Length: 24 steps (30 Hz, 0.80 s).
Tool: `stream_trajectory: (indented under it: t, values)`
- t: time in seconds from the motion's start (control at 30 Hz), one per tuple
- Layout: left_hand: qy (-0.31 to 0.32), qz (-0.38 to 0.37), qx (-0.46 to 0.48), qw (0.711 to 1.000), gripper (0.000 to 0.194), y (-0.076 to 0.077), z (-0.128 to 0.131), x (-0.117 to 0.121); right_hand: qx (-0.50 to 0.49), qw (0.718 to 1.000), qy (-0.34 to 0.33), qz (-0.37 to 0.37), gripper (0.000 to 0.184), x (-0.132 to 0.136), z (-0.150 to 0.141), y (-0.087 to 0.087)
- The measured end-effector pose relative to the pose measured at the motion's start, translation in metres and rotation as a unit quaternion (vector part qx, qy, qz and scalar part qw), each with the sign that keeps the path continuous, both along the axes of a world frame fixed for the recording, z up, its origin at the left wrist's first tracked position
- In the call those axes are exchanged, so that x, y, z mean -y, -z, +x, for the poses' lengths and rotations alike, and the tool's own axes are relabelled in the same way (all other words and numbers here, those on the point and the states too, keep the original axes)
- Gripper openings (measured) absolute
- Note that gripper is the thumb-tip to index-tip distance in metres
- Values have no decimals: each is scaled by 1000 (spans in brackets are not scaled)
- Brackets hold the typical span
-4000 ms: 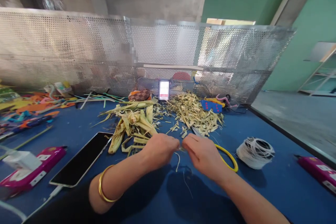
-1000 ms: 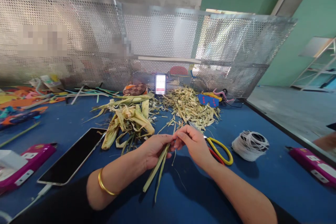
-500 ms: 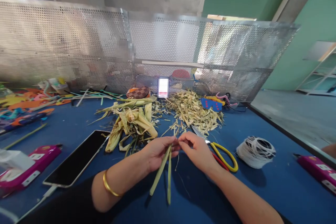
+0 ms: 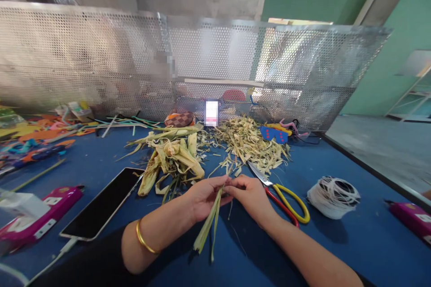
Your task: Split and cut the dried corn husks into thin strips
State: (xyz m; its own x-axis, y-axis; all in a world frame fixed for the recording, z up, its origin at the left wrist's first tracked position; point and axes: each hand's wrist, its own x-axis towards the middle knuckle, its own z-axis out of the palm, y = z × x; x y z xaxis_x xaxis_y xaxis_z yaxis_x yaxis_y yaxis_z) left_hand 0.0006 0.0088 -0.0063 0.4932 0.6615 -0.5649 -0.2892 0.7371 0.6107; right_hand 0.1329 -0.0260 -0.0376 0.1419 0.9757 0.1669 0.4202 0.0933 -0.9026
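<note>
My left hand (image 4: 204, 196) grips a small bunch of green-yellow leaf strips (image 4: 210, 224) whose lower ends hang toward me over the blue table (image 4: 336, 251). My right hand (image 4: 249, 197) pinches the top of the same strips, fingertip to fingertip with the left. A gold bangle (image 4: 144, 241) sits on my left wrist. Just beyond my hands lie a heap of whole husk leaves (image 4: 171, 159) and a heap of cut husk scraps (image 4: 251, 143).
Yellow-and-red handled scissors (image 4: 284, 195) lie right of my right hand, a spool of white string (image 4: 333, 197) farther right. A black phone (image 4: 104, 204) and a pink device (image 4: 43, 215) lie at left, another pink device (image 4: 412, 217) at right. A perforated metal screen (image 4: 101, 63) closes the back.
Four seconds ago my hands held only a thin fibre; now they hold a bunch of leaf strips. In the last second the strips' lower ends have drawn closer together.
</note>
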Motion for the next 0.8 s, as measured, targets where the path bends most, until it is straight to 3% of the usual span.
stream_trajectory:
  t: [0.2, 0.27, 0.47, 0.63, 0.73, 0.8]
  values:
    - [-15, 69, -68, 995, 9, 1, 3, 3, -139, 987, -59, -51, 22, 5, 2, -13]
    - [-16, 131, -97, 987, 4, 5, 4, 4, -209, 972, -77, -80, 19, 8, 5, -19]
    - [-22, 339, -105, 935, 18, 20, 8, 3, -355, 914, -97, -170, 14, 8, 8, -23]
    - [9, 378, -107, 920, 12, 26, 8, 2, -426, 878, -107, -191, 16, 6, 10, -22]
    - [10, 387, -139, 912, 9, 24, 7, 2, -422, 880, -113, -187, 18, 8, 9, -25]
    - [2, 389, -171, 905, 4, 22, 7, 2, -385, 900, -113, -168, 18, 9, 9, -25]
